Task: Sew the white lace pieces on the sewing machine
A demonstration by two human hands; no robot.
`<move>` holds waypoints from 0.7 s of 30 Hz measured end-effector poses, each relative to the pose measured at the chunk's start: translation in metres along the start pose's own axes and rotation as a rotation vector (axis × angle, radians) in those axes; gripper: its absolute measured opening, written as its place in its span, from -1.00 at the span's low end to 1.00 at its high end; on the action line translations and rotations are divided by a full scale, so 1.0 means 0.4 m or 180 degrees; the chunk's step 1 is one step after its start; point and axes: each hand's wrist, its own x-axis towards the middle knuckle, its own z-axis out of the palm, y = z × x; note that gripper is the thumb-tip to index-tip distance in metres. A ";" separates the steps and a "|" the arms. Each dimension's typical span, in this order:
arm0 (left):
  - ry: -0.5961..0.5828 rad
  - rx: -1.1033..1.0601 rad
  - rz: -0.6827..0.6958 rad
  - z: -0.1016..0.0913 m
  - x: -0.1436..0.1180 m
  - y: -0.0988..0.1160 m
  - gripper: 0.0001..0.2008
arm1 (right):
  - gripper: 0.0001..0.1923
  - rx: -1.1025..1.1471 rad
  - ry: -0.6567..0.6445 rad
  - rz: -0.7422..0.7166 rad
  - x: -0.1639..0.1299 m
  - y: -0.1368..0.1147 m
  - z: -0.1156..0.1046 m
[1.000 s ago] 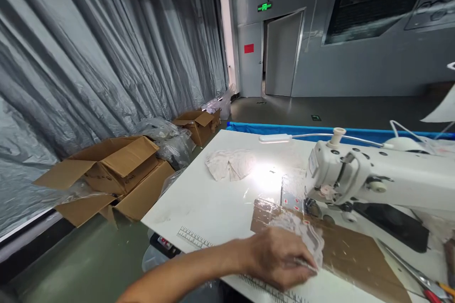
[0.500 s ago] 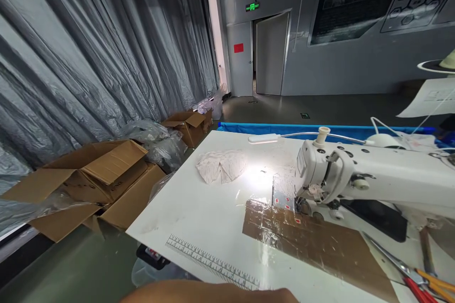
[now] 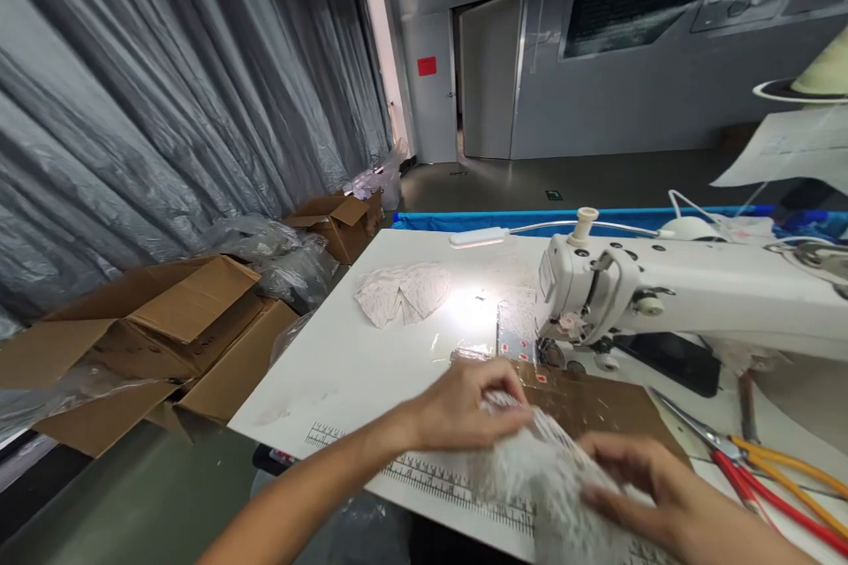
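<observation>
1. Where the near edge of the white sewing table (image 3: pixel 344 371) met the printed ruler (image 3: pixel 424 478), a white piece of fabric (image 3: pixel 543 477) was held between both hands, blurred, just above the tabletop.
2. The left hand (image 3: pixel 464 410) gripped the fabric's upper left part, its fingers curled over the cloth.
3. The right hand (image 3: pixel 655 490) lay against the fabric's right side with its fingers bent onto it; whether they pinched the cloth or only pressed on it could not be told.
4. Beneath and behind the fabric, a brown sheet (image 3: pixel 596 406) under glossy tape covered the table up to the needle area.
5. The white sewing machine (image 3: pixel 662 291) stood along the right side of the table, its lamp (image 3: pixel 478 237) lighting the surface.
6. A folded patterned cloth (image 3: pixel 401 293) lay near the far left corner.
7. Scissors with red handles (image 3: pixel 748 477) lay by the near right edge.
8. Open cardboard boxes (image 3: pixel 165 327) sat on the floor left of the table.
</observation>
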 end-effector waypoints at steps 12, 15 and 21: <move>0.0343 0.1991 0.1170 0.006 0.065 -0.204 -0.81 | -0.59 -0.1180 0.1244 0.1169 0.131 0.025 -0.107; -0.0065 0.1671 0.1468 -0.011 0.064 -0.213 -0.81 | -0.56 -0.1181 0.1170 0.1277 0.133 0.032 -0.103; -0.0490 0.1667 0.1650 0.015 0.054 -0.192 -0.72 | -0.73 -0.1611 0.1588 0.1282 0.119 0.047 -0.119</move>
